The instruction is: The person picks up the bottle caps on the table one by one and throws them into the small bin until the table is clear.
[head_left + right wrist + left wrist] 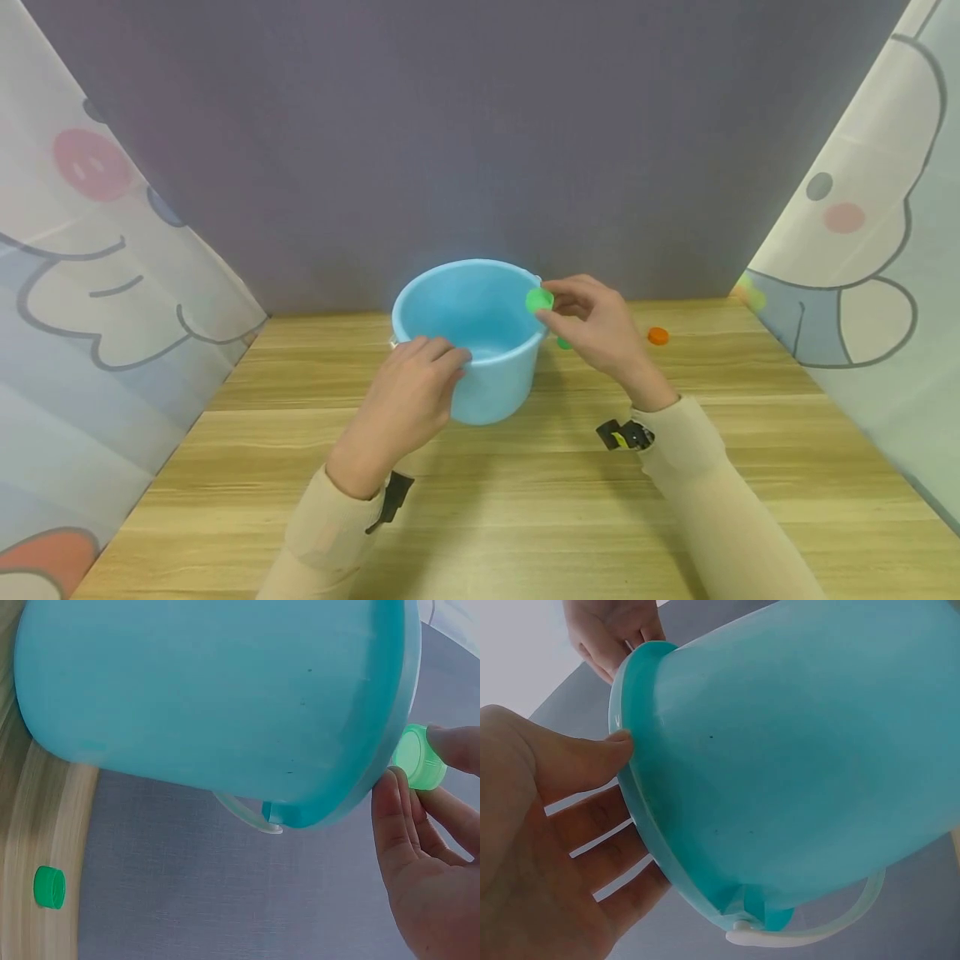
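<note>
A light blue plastic bucket [491,392] stands upright on the wooden table. My left hand [411,392] grips its near-left rim; in the left wrist view the thumb [592,761] presses the outside while the other fingers reach over the inside. At the right side of the rim, my right hand [600,329] pinches a bright green bottle cap [539,300] between thumb and fingers. The right wrist view shows this cap [420,757] beside the rim, with fingertips close to the bucket's edge. No objects show in the visible part of the bucket's inside.
Another green bottle cap [564,342] lies on the table just right of the bucket, partly hidden by my right hand. Farther right is an orange bottle cap [657,336]. The bucket's white handle [817,926] hangs down. A grey panel [480,150] rises behind; printed cloths [862,275] flank the table.
</note>
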Demonstrator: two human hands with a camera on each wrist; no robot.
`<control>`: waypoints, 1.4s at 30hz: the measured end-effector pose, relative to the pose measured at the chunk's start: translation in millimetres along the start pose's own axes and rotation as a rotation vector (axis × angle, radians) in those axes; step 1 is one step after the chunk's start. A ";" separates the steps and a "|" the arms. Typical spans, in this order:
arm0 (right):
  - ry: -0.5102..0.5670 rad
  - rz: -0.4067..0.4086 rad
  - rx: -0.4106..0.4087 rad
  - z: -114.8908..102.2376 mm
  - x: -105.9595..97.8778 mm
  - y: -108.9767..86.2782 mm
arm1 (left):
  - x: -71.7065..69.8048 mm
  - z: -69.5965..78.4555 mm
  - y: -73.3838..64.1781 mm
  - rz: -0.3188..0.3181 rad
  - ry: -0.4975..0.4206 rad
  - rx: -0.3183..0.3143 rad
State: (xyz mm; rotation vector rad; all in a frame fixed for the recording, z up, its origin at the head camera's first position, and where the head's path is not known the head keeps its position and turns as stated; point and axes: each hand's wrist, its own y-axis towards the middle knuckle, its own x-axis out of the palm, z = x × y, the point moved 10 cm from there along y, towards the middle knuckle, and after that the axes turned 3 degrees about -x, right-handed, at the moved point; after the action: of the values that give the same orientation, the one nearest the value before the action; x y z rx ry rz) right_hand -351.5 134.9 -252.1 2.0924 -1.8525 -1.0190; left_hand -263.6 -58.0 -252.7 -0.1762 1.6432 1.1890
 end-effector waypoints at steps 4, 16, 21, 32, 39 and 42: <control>0.007 0.001 0.001 0.7 1.1 1.5 | -0.2 0.0 0.1 0.003 0.002 0.001; -0.008 0.009 -0.008 0.3 0.6 1.4 | 1.1 -0.8 -0.3 -0.003 0.004 -0.004; -0.007 0.013 -0.004 0.1 -1.6 -0.5 | 1.3 -0.9 -0.2 -0.001 0.003 -0.002; -0.018 0.019 -0.036 -1.5 -8.4 -2.2 | 0.5 -0.4 0.0 -0.003 0.002 -0.004; -0.047 0.045 -0.052 3.3 -14.6 -1.0 | 0.6 -0.4 -0.2 -0.005 0.003 -0.002; -0.069 0.052 -0.060 5.0 -18.0 -0.2 | 0.3 0.2 -0.1 -0.003 0.002 0.001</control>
State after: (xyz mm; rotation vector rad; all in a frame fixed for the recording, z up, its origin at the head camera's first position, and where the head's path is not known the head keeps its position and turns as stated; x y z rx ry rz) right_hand -354.2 153.2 -249.2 1.9889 -1.8730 -1.1337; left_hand -263.6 -57.8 -253.0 -0.1790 1.6444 1.1863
